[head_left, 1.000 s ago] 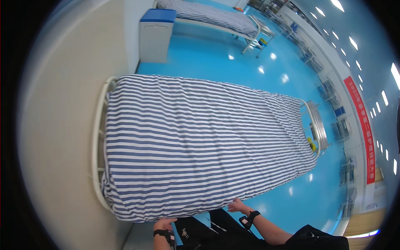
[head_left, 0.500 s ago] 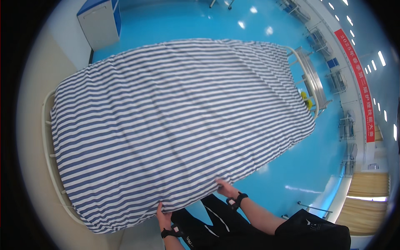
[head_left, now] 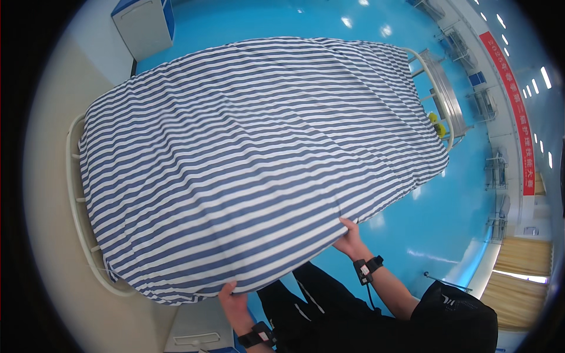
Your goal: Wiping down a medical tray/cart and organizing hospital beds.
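Observation:
A bed covered with a blue and white striped sheet (head_left: pixel 259 147) fills the middle, its surface wrinkled, between white rails at the left and right ends. My left hand (head_left: pixel 234 301) grips the near edge of the sheet toward the left. Farther right, my right hand (head_left: pixel 348 238) is closed on the same edge, lifting it so the fabric near me rises in folds. Both wrists carry black straps with small devices.
A white cabinet (head_left: pixel 143 28) stands by the left wall (head_left: pixel 97 53). Another white cabinet (head_left: pixel 194 326) is below the bed's near left corner. A steel trolley (head_left: pixel 450 97) and yellow objects (head_left: pixel 436 126) are at the bed's right end; carts and a red banner line the far right wall.
My hands have closed on the sheet's near edge and raised it, the right one moving up and right. The view has shifted, so the bed appears higher in the picture.

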{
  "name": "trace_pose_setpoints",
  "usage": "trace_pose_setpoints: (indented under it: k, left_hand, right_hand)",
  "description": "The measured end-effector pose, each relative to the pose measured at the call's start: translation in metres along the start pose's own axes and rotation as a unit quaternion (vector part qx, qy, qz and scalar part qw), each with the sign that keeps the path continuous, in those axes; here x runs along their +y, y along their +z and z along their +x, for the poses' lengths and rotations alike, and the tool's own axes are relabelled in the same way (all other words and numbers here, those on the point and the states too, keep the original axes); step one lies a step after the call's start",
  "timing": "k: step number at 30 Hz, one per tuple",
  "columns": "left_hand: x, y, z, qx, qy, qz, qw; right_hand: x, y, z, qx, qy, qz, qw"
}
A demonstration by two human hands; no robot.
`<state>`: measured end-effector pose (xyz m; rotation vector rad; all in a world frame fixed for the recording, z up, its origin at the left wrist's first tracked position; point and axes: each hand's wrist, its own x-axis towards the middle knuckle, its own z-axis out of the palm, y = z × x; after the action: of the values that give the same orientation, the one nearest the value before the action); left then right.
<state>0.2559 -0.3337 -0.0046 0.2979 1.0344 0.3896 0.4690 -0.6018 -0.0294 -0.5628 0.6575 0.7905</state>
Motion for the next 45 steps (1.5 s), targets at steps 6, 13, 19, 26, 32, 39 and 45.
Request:
trace_pose_setpoints:
  k: [6, 13, 19, 26, 32, 39, 45]
  left_hand:
    - [-0.035, -0.083, 0.045, -0.025, -0.136, 0.025, 0.99]
    - [-0.03, -0.089, 0.059, -0.021, -0.203, 0.184, 0.961]
    - [-0.02, -0.139, 0.046, 0.066, -0.146, -0.096, 0.982]
    - [0.044, -0.143, 0.078, 0.026, 0.039, -0.115, 0.992]
    - [0.089, -0.161, 0.083, 0.118, 0.157, -0.045, 0.98]
    - [0.117, -0.205, 0.051, 0.086, 0.208, 0.243, 0.944]
    - [0.049, -0.207, 0.092, 0.328, 0.028, 0.215, 0.919]
  right_hand:
    - [0.052, -0.082, 0.023, 0.14, 0.028, -0.068, 0.987]
    - [0.064, -0.097, 0.063, 0.212, 0.066, -0.237, 0.946]
    - [0.056, -0.079, 0.031, 0.187, 0.19, -0.344, 0.9]
    - [0.068, -0.065, 0.028, 0.15, 0.194, -0.249, 0.937]
    - [0.088, -0.052, 0.039, 0.164, 0.182, -0.22, 0.944]
    - [0.095, -0.066, 0.046, 0.186, 0.166, -0.314, 0.916]
    - [0.102, -0.056, 0.049, 0.189, 0.227, -0.507, 0.81]
